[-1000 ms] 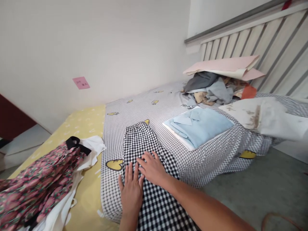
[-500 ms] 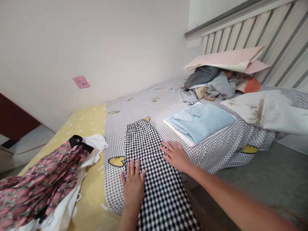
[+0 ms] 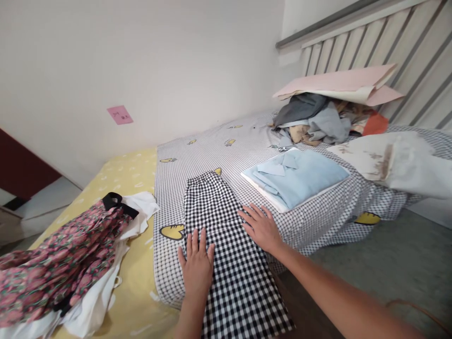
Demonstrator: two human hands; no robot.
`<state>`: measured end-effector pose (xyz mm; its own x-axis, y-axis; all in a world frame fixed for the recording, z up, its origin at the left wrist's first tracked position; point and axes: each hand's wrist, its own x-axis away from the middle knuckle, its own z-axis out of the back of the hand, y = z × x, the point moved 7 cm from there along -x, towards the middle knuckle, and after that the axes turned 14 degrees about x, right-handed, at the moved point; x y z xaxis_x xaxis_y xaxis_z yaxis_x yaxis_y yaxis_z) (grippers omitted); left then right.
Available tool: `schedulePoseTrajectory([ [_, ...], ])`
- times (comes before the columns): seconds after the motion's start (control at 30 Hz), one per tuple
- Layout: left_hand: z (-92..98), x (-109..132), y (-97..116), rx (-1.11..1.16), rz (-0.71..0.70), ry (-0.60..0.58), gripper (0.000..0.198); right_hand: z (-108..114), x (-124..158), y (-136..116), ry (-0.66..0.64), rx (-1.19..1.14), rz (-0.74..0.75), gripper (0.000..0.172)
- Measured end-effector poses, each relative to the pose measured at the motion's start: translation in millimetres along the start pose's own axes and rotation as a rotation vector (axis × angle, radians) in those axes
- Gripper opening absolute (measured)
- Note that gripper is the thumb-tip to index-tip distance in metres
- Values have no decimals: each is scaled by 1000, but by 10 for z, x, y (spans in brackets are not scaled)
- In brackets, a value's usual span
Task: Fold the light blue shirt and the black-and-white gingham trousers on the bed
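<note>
A black-and-white checked garment with a gathered waistband, which looks like trousers folded lengthwise [image 3: 233, 268], lies flat along the bed, its lower end toward me. My left hand [image 3: 197, 263] rests palm down on its left edge, fingers stretched out. On the opposite edge lies my right hand [image 3: 261, 228], also flat with its fingers spread. Neither hand grips the cloth. Just beyond my right hand sits a folded light blue shirt [image 3: 307, 172] with its collar up top, lying on something white.
To the left, a floral garment with a black collar [image 3: 81, 254] lies over white clothing [image 3: 143, 207] on a yellow sheet [image 3: 123, 174]. A pile of clothes [image 3: 328, 122] under pink sheeting [image 3: 339, 82] stands by the headboard [image 3: 381, 37]. A stained white bag [image 3: 406, 162] lies at right.
The camera view has shifted slightly. Both hands stay flat on the checked garment, with almost no movement over it.
</note>
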<state>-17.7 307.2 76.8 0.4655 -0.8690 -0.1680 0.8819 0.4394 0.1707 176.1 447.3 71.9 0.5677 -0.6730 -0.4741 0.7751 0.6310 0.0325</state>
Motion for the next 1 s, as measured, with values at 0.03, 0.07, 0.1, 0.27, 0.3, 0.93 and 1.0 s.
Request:
schedulePoseTrajectory([
  [0.03, 0, -2, 2, 4, 7, -9, 57, 2, 5, -1, 4, -1, -5, 46],
  [0.07, -3, -5, 3, 7, 12, -20, 57, 5, 8, -4, 8, -1, -6, 46],
  [0.1, -6, -8, 3, 9, 17, -30, 57, 9, 10, -8, 12, 0, -7, 46],
  [0.27, -9, -18, -1, 7, 9, -18, 57, 36, 20, -10, 36, -1, -28, 46],
  [0.3, -13, -17, -6, 4, 6, -14, 57, 39, 22, -8, 40, -1, -33, 46],
  [0.93, -37, -8, -19, 39, 0, 2, 60, -3, 60, 16, 75, -20, -54, 46],
  [1.0, -39, -10, -20, 41, -3, 15, 60, -8, 61, 17, 78, -22, -55, 46],
])
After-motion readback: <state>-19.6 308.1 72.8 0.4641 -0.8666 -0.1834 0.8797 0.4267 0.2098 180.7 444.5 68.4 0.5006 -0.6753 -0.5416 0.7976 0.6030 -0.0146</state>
